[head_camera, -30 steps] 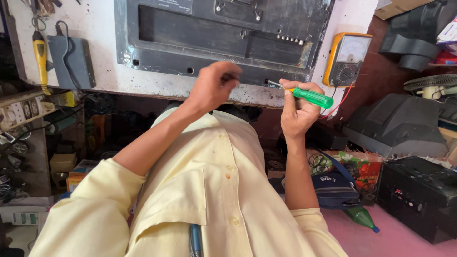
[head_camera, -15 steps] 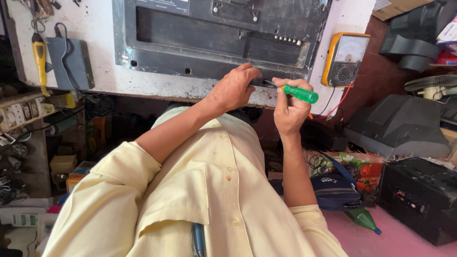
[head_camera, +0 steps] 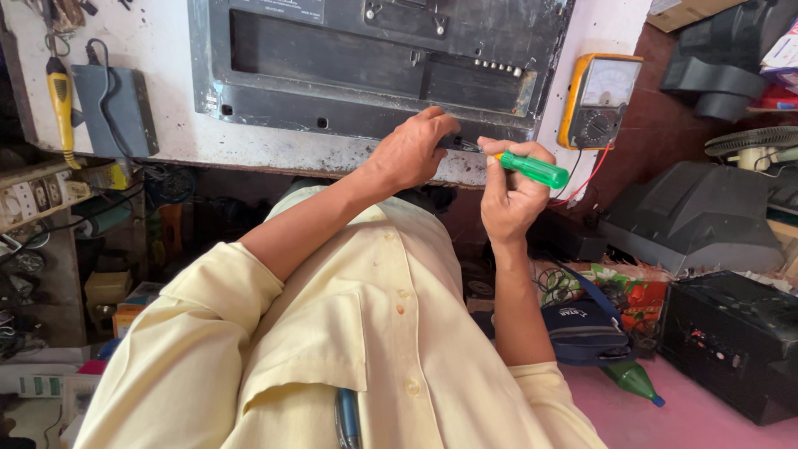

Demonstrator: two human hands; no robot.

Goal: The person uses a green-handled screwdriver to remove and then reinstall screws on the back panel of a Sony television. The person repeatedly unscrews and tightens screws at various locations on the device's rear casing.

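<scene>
Nearby, yellow multimeter (head_camera: 597,100) beside dark panel (head_camera: 374,66), grey adapter (head_camera: 116,108) leftward

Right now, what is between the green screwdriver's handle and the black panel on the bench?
In the head view, only the screwdriver's thin metal shaft spans that gap, from the green handle toward the black panel, under the left hand's fingers.

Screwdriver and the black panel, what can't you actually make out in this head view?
- Tip of the green-handled screwdriver: hidden behind the left hand, so what it touches is unclear.
- Lower edge of the black panel there: covered by both hands.
- Right hand palm side: turned away.
- Panel top: cut off by the frame edge.
- Dial markings on the yellow meter: too small.
- Items on the left shelves: dark and cluttered.
</scene>
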